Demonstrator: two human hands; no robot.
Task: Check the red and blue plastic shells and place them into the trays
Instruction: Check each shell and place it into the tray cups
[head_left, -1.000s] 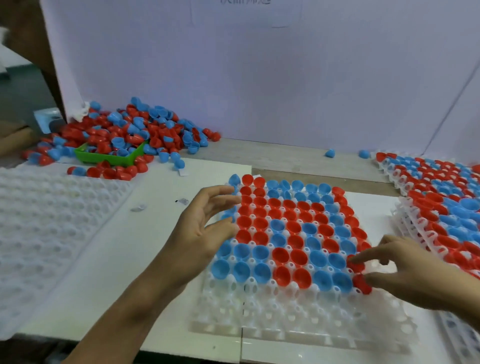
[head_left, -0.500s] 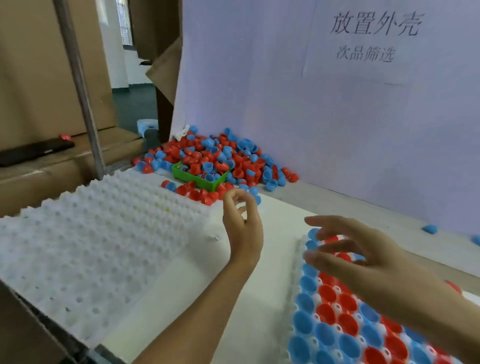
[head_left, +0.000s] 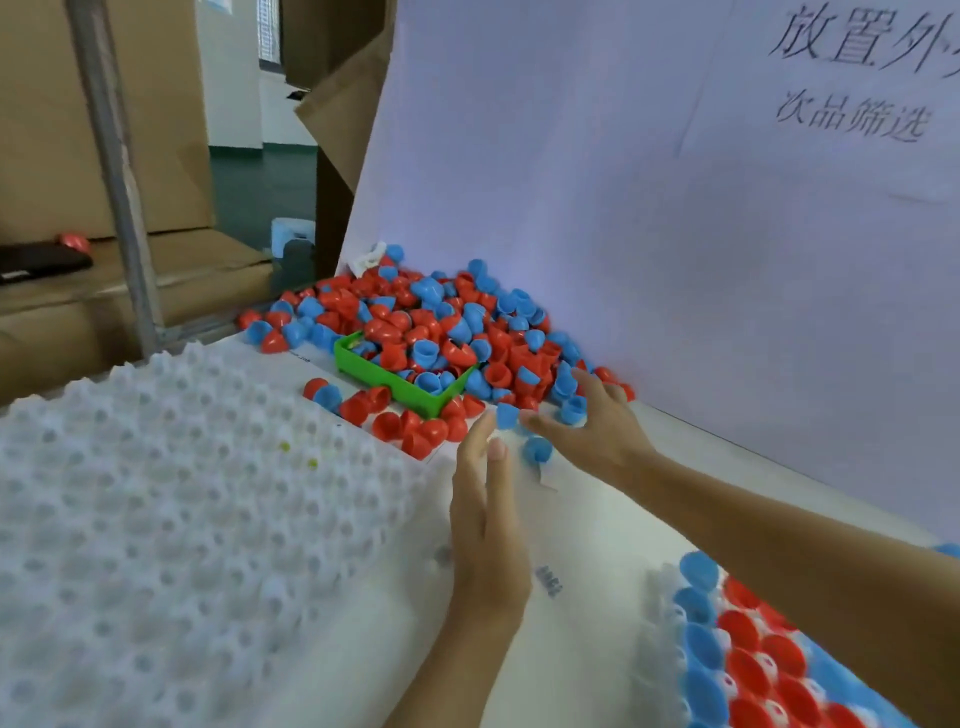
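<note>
A pile of loose red and blue shells (head_left: 441, 322) lies against the white back board. My right hand (head_left: 592, 431) reaches to the pile's near edge with fingers spread, its fingertips on blue shells there. My left hand (head_left: 483, 509) stretches forward beside it with straight fingers. Its tips are next to a blue shell (head_left: 506, 415) that sits between them and my right thumb. Another blue shell (head_left: 537, 449) lies on the table between both hands. The partly filled tray (head_left: 660, 623) of red and blue shells shows at the lower right.
A stack of white trays with bare pockets (head_left: 182, 519) fills the left foreground. A small green bin (head_left: 395, 384) sits half buried in the pile. Cardboard boxes and a metal post (head_left: 119, 182) stand at the left. The white board carries printed characters.
My view swung left from the filled tray to the pile. Both hands left the tray and moved forward to the pile's near edge, the right hand now touching shells.
</note>
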